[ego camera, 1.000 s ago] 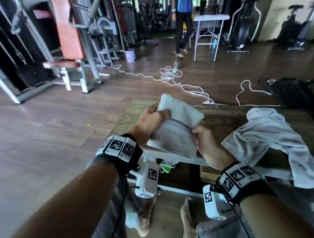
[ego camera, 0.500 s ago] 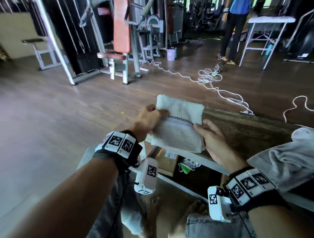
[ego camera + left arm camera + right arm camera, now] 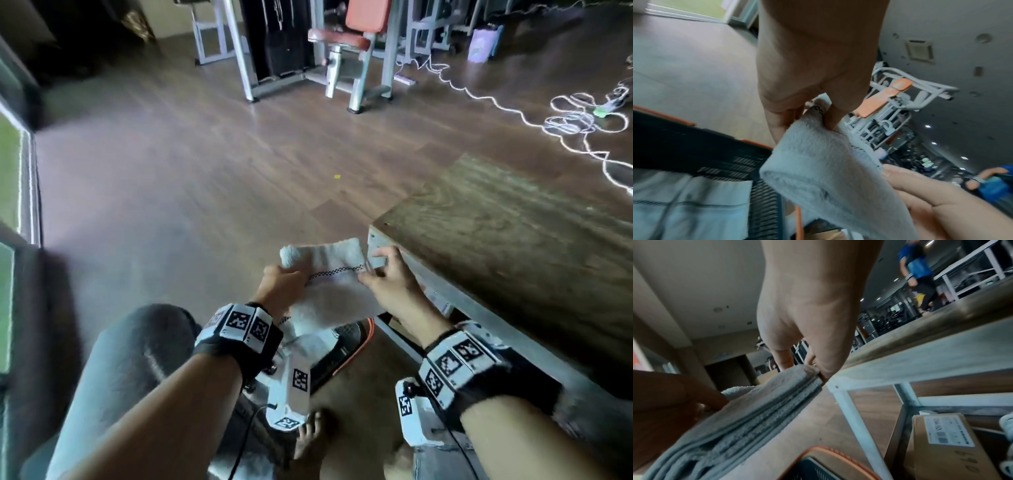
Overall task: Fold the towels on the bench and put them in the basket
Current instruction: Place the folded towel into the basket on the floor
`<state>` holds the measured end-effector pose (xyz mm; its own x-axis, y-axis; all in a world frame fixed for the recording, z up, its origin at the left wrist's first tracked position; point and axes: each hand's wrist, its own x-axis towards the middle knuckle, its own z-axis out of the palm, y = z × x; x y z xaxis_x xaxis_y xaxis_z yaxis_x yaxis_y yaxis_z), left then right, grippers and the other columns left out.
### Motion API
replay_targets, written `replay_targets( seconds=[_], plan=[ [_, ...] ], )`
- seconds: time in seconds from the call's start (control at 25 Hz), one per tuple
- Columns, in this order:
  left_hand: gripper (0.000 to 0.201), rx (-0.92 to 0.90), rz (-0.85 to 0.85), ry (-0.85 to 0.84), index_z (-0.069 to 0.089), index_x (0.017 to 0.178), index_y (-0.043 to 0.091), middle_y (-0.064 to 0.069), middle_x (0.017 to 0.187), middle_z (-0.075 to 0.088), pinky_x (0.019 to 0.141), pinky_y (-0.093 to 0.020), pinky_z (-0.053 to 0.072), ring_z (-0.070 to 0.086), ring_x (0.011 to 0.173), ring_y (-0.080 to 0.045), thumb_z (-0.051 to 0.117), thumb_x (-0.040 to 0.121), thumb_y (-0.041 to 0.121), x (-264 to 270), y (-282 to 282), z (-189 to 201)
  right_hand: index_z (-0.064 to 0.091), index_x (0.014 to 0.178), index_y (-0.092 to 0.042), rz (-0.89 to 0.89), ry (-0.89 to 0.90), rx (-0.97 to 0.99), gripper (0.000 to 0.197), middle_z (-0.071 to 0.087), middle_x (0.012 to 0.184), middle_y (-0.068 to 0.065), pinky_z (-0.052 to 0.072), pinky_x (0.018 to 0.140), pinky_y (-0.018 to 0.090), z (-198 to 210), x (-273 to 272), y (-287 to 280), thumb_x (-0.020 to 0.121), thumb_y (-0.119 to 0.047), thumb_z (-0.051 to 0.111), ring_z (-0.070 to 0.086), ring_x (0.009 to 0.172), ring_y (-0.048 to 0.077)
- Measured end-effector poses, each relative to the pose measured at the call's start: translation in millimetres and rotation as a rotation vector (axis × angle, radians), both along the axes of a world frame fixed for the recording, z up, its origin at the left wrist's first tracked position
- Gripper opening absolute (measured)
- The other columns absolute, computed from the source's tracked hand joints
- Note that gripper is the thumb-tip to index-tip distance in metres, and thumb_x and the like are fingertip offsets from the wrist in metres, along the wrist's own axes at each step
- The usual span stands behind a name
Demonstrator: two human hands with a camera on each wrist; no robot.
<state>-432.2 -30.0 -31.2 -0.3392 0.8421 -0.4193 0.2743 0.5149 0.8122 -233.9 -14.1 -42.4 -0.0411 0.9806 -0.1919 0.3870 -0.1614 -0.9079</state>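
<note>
A folded white towel [image 3: 334, 284] with a black checkered stripe hangs in the air, off the left end of the wooden bench [image 3: 507, 246]. My left hand [image 3: 282, 286] grips its left edge [image 3: 818, 112], fingers above and thumb below. At the right edge of the towel [image 3: 760, 402] my right hand [image 3: 383, 274] pinches the stacked layers. Right below the towel stands a black basket [image 3: 346, 346] with an orange rim. Inside the basket [image 3: 701, 146] lies another folded white towel [image 3: 688, 203].
A cardboard box [image 3: 947, 446] sits under the bench behind its white frame [image 3: 851, 410]. My knee [image 3: 137, 349] is at the left, my bare foot [image 3: 311, 435] beside the basket. A red-seated gym machine [image 3: 349, 51] and white cables [image 3: 565, 120] lie on the floor beyond.
Both hands have carried the folded towel left and down, off the bench top to a spot above the basket. My view has swung left, so the unfolded towel is out of sight.
</note>
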Motion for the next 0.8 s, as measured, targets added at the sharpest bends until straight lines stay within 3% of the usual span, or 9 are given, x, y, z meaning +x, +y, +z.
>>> replay_targets(
  seconds=[0.08,0.16,0.28,0.4,0.52,0.6,0.68,0.72,0.8],
  plan=[
    [0.033,-0.045,0.035,-0.037,0.058,0.122,-0.004,-0.008,0.091,0.06,0.068,-0.027,0.058,0.06,0.079,-0.023,0.06,0.091,0.01,-23.4,-7.2,-37.4,0.047,0.112,-0.027,0.113,-0.098,-0.011,0.029,0.059,0.098,-0.005,0.04,0.061,0.028,-25.9,-26.4,11.1,0.09,-0.023,0.066,0.056,0.08,0.014],
    [0.048,-0.114,0.107,-0.015,0.045,0.134,0.001,-0.009,0.101,0.056,0.074,-0.029,0.057,0.058,0.087,-0.024,0.062,0.089,0.006,-40.0,-13.5,-75.3,0.052,0.104,-0.02,0.219,-0.161,-0.04,0.017,0.055,0.091,-0.013,0.04,0.06,0.017,-54.0,-50.0,17.6,0.091,-0.018,0.064,0.053,0.078,0.004],
    [0.04,-0.269,0.076,0.072,0.053,0.127,-0.002,-0.01,0.101,0.055,0.079,-0.036,0.053,0.056,0.09,-0.023,0.061,0.09,0.01,-55.7,-15.5,-127.2,0.06,0.095,-0.018,0.363,-0.263,-0.127,0.003,0.056,0.085,-0.011,0.036,0.054,0.015,-92.1,-77.1,24.5,0.094,-0.016,0.058,0.052,0.075,0.011],
    [0.034,-0.425,0.043,0.08,0.061,0.121,-0.004,-0.013,0.101,0.06,0.087,-0.043,0.057,0.063,0.096,-0.029,0.057,0.092,0.013,-67.7,-15.7,-170.5,0.064,0.107,-0.019,0.456,-0.299,-0.286,0.019,0.061,0.105,-0.003,0.035,0.056,0.023,-133.7,-102.3,30.9,0.095,-0.012,0.051,0.051,0.076,0.015],
    [0.034,-0.516,0.018,0.145,0.063,0.122,-0.004,-0.021,0.121,0.064,0.093,-0.044,0.054,0.062,0.115,-0.036,0.054,0.094,0.014,-78.2,-17.2,-198.9,0.063,0.119,-0.021,0.556,-0.319,-0.412,0.028,0.06,0.117,0.001,0.039,0.066,0.023,-166.9,-120.9,32.8,0.097,-0.014,0.048,0.052,0.083,0.017],
    [0.035,-0.547,0.037,0.146,0.062,0.123,-0.003,-0.021,0.128,0.062,0.086,-0.033,0.057,0.06,0.118,-0.036,0.054,0.095,0.015,-85.5,-16.8,-209.7,0.063,0.122,-0.019,0.608,-0.347,-0.459,0.03,0.062,0.121,0.002,0.045,0.078,0.026,-181.2,-133.3,31.6,0.097,-0.018,0.048,0.057,0.095,0.02],
    [0.036,-0.598,0.05,0.135,0.061,0.125,-0.003,-0.02,0.129,0.061,0.057,-0.015,0.053,0.059,0.119,-0.035,0.055,0.095,0.016,-93.4,-18.5,-220.5,0.064,0.12,-0.018,0.642,-0.342,-0.511,0.028,0.065,0.121,0.005,0.048,0.084,0.03,-195.6,-147.6,30.7,0.096,-0.021,0.049,0.06,0.101,0.023],
    [0.036,-0.623,0.066,0.125,0.06,0.125,-0.003,-0.02,0.129,0.061,0.044,-0.01,0.046,0.06,0.119,-0.035,0.055,0.094,0.016,-97.9,-19.0,-225.2,0.064,0.119,-0.016,0.653,-0.326,-0.533,0.028,0.065,0.12,0.006,0.046,0.081,0.028,-201.1,-155.2,29.8,0.096,-0.02,0.049,0.059,0.1,0.023],
    [0.037,-0.652,0.182,0.061,0.06,0.125,-0.004,-0.022,0.13,0.061,0.036,-0.009,0.04,0.059,0.119,-0.036,0.056,0.094,0.016,-105.2,-18.1,-235.7,0.064,0.113,-0.009,0.666,-0.295,-0.563,0.025,0.066,0.114,0.009,0.04,0.072,0.026,-214.0,-170.4,30.2,0.096,-0.015,0.047,0.057,0.093,0.023]
  ],
)
